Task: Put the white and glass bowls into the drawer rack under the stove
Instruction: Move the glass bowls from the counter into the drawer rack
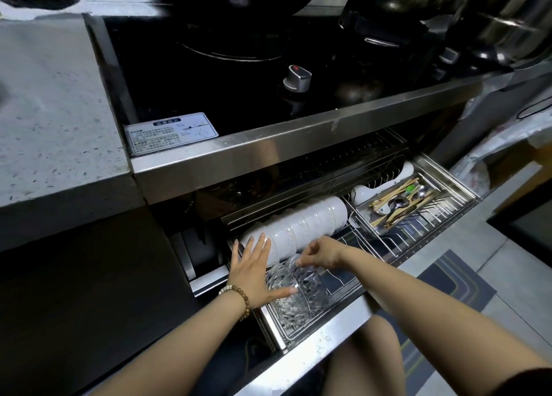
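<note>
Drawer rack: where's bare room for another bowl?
Free: bare wires of the drawer rack between glass bowls and cutlery tray. Crowded: the left end, with white bowls, glass bowls, left hand on them, right hand pinching a glass rim.

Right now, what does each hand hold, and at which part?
The right hand pinches a glass bowl at its upper rim; the left hand holds nothing.
</note>
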Demonstrator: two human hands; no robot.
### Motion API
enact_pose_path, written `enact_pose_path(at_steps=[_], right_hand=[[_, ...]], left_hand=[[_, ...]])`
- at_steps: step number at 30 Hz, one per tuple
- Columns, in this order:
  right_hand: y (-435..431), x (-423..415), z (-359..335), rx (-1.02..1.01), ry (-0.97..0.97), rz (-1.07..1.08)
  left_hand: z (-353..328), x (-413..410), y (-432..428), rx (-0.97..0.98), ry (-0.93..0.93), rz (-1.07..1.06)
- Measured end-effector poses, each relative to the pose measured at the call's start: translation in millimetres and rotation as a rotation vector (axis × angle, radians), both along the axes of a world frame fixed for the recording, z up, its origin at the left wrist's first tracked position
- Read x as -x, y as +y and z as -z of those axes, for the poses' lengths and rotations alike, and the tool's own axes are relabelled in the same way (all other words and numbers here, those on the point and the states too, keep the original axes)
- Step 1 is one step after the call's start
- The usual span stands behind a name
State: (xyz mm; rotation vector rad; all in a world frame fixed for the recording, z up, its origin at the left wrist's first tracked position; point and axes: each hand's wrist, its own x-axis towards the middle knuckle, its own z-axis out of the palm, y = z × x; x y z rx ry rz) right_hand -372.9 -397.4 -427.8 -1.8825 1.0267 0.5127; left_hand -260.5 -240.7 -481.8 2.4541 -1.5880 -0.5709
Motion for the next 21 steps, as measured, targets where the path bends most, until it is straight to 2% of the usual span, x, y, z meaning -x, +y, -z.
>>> enact_pose_path(at_steps=[3,9,12,15,21], right_hand=[[0,5,-21,0.076,-0.048,-0.013],[2,34,-92,0.091,-0.282,0.029],[8,51,-134,0.147,-0.392,0.034],[18,62,-174,0.206,-0.419,-0.029],[50,54,-247,0.450,-0.564,-0.115]], left_hand=[[-14,-4,2,-0.041,0.094,0.004],[-69,-13,3,-0.010,0.366,-0.010],[-111,-14,6,0.095,0.344,0.032],[-156,-11,8,0.210,0.338,0.098],[-265,-20,38,0.482,0.157,0.179]])
